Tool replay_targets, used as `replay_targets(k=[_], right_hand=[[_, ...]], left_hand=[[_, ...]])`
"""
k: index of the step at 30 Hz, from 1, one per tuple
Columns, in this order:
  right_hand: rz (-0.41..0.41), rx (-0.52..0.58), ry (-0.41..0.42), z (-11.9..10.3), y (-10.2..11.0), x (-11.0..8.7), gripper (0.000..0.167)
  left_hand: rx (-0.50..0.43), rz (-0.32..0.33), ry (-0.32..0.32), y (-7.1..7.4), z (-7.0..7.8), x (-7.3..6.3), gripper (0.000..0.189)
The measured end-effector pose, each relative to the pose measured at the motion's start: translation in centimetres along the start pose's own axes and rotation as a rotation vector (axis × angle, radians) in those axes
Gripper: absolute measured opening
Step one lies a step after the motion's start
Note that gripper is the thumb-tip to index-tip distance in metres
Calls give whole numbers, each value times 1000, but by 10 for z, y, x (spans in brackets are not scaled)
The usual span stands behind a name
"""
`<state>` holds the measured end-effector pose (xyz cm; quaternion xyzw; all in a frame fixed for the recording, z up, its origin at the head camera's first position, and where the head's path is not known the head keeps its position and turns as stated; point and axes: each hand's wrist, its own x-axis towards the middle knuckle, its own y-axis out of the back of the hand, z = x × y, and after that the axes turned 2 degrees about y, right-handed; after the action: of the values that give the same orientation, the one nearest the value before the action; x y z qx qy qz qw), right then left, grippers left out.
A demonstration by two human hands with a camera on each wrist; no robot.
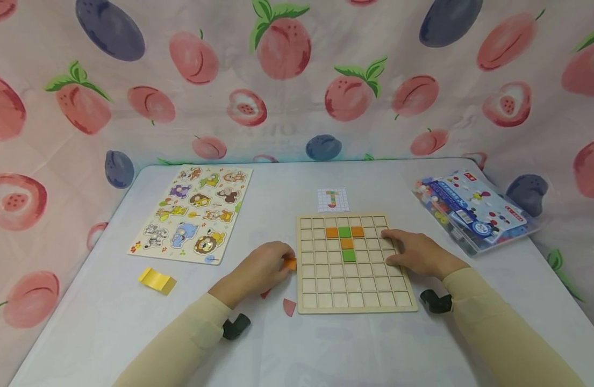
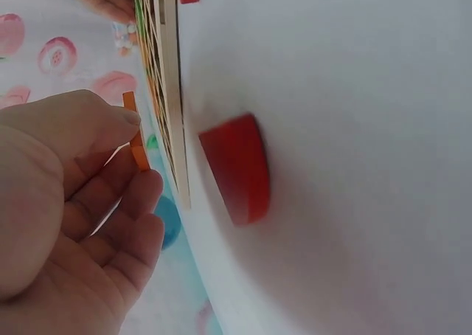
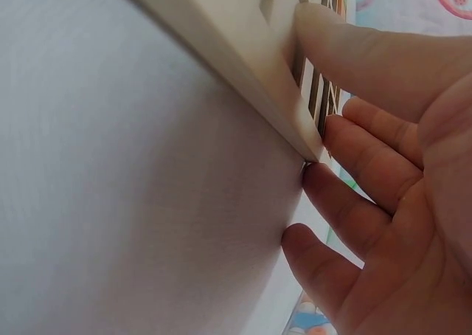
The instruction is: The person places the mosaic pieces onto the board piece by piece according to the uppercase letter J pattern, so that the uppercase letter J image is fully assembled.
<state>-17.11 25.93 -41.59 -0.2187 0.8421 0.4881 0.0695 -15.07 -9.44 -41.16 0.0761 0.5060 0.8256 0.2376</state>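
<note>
My left hand [image 1: 263, 269] pinches an orange square tile [image 2: 138, 139] between thumb and fingers, just off the left edge of the wooden grid board [image 1: 324, 285]. My right hand [image 1: 420, 252] rests on the board's right edge, its thumb over the grid and its fingers loosely bent along the side in the right wrist view. Upper cells of the board hold a row of orange, green [image 1: 344, 231] and orange tiles, with an orange tile [image 1: 347, 244] and a green tile [image 1: 349, 256] below the middle one. A red curved-edge piece [image 1: 289, 307] lies beside the board; another [image 1: 265, 294] is partly hidden by the left hand.
Behind the board lies a small pattern card [image 1: 333, 199]. An animal puzzle board [image 1: 190, 215] is at the left, with a yellow wavy piece [image 1: 157, 280] in front of it. A clear plastic box [image 1: 476, 209] of colourful parts stands at the right. A fruit-print cloth hangs behind.
</note>
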Motion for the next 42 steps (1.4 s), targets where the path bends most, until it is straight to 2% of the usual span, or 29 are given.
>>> replay_targets(k=[9, 27, 34, 42], right_hand=[[3, 1, -7, -1, -1, 0, 73], [5, -6, 2, -1, 0, 0, 73], [10, -32, 14, 0, -1, -1, 72], [14, -31, 16, -1, 0, -2, 72]], left_hand=[[18, 7, -52, -2, 10, 8, 18], [-13, -52, -36, -8, 29, 18, 16], [8, -41, -99, -13, 32, 21, 13], [37, -57, -118, -16, 40, 24, 15]])
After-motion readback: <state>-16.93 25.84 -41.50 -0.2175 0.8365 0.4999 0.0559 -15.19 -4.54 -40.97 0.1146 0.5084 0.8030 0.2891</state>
